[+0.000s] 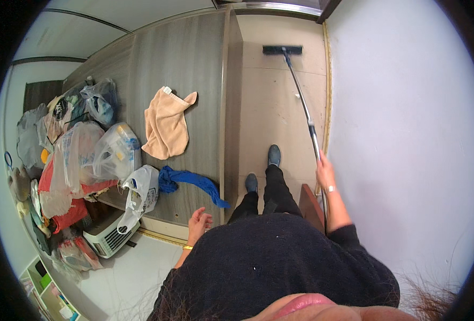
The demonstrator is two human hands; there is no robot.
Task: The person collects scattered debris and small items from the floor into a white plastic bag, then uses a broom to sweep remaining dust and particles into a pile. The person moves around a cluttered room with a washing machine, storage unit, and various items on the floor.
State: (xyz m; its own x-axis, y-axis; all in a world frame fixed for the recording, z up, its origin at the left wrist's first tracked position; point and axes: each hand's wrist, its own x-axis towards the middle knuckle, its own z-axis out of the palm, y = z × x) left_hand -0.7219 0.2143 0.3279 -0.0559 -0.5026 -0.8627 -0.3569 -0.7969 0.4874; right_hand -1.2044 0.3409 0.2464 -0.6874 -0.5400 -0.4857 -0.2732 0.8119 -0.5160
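Note:
My right hand (325,171) grips the long metal pole (301,96) of a floor broom. The broom's dark, wide head (269,50) rests on the beige tiled floor (261,104), toward the far end of a narrow aisle. Small bits of debris and a white scrap (297,96) lie on the tiles near the pole. My left hand (200,221) hangs free with fingers loosely apart, beside the edge of a grey wood-grain platform (204,80). Closest to it on that surface is a blue cloth (196,180); a peach towel (168,128) lies farther off.
A white wall (405,100) bounds the aisle on the right. A reddish-brown panel (311,204) stands by my right leg. Plastic bags (76,148) are heaped on the platform's left part. Beyond my left hand are a white slatted appliance (114,238) and a shelf (46,289).

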